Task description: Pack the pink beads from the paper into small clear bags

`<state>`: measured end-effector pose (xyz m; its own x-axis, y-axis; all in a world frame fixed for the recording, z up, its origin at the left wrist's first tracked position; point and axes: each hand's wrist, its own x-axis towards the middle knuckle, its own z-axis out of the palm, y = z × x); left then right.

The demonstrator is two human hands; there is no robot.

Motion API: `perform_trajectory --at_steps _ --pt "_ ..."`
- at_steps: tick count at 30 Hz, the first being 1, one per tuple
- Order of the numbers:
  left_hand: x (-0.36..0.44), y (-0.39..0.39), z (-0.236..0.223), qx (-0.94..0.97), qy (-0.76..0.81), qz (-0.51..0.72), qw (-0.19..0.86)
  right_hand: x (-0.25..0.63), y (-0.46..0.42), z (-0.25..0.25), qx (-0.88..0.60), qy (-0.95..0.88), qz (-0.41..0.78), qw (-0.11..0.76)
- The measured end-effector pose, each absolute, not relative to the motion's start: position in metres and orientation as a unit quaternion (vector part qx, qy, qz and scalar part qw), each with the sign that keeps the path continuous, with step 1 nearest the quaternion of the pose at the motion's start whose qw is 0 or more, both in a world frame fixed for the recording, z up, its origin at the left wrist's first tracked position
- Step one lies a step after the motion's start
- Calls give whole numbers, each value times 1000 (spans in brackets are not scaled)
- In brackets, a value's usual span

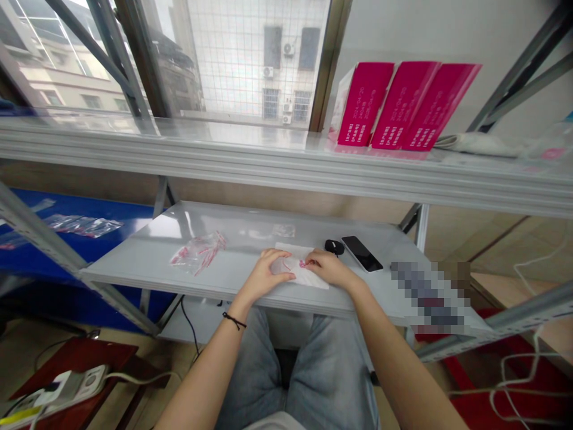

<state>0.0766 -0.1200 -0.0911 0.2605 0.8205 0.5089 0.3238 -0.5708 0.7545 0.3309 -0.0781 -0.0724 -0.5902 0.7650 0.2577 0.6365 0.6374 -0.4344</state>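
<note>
A white sheet of paper (pixel 317 278) lies on the grey shelf top in front of me. My left hand (pixel 267 273) rests at its left edge, thumb and fingers apart in a curve. On the sheet's right side, the fingers of my right hand (pixel 330 269) are pinched at a small pink piece (pixel 302 264). That piece is too small to name exactly. Farther left lies a clear plastic bag (pixel 190 252) with several thin pink-and-white strips in and beside it.
A black phone (pixel 362 253) and a small black object (pixel 334 246) lie right of the sheet. Several clear packets (pixel 85 225) are on a blue surface at left. Three pink boxes (pixel 405 107) stand on the upper shelf (pixel 250 164), which crosses above my hands.
</note>
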Motion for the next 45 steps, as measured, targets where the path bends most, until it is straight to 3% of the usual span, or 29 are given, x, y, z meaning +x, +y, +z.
perform_trajectory --at_steps 11,24,32,38,45 --pt "77 -116 -96 750 388 468 260 332 -65 -68 -389 -892 142 179" --pt "78 -114 -95 728 405 482 269 282 -91 3 -338 -905 159 206" --pt "77 -110 -100 660 412 512 365 264 -98 -5 -324 -907 161 215" --pt "76 -111 -99 663 408 510 366 290 -82 -21 -395 -865 140 277" --pt "76 -112 -98 664 413 510 359 323 -71 -66 -420 -869 126 231"
